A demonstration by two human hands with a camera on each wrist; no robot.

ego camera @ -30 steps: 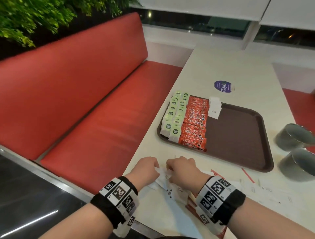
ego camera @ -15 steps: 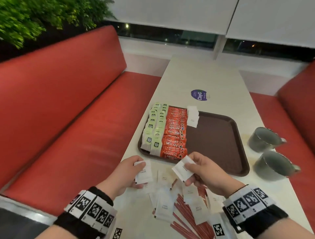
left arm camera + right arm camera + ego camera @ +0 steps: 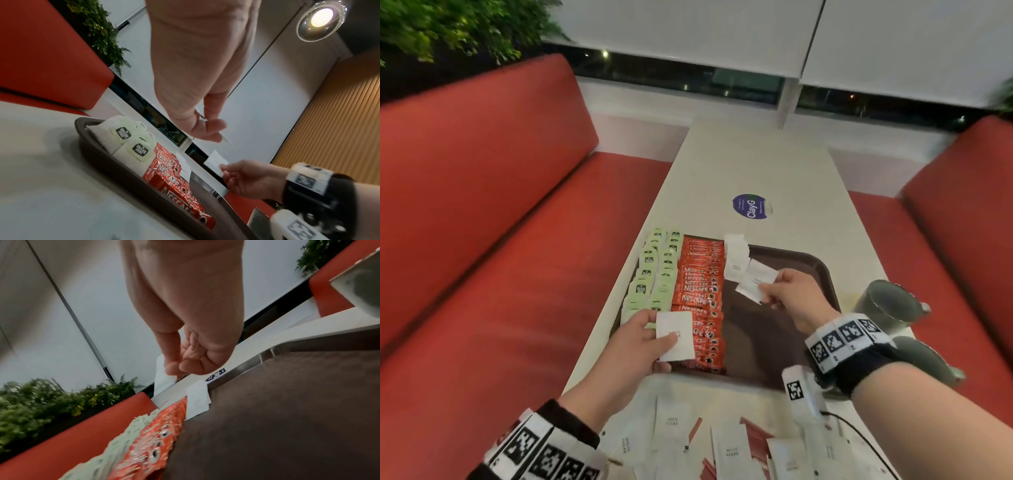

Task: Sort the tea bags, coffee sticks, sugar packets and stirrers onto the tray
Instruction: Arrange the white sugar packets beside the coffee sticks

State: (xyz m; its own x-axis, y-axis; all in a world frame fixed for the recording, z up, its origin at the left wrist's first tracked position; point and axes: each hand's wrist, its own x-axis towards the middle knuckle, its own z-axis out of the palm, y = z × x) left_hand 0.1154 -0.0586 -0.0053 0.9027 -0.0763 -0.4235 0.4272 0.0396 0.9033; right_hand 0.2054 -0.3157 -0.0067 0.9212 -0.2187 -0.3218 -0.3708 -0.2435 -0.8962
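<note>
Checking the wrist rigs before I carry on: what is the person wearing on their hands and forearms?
Both hands, left hand and right hand, are bare, with no gloves and no sleeves on the forearms. Each wrist carries a black band ringed with white blocks printed with black square fiducial markers. A white tagged block hangs under the right wrist, with a thin black cable trailing from it.

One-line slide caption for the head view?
Both hands carry white sugar packets over the brown tray.
</note>
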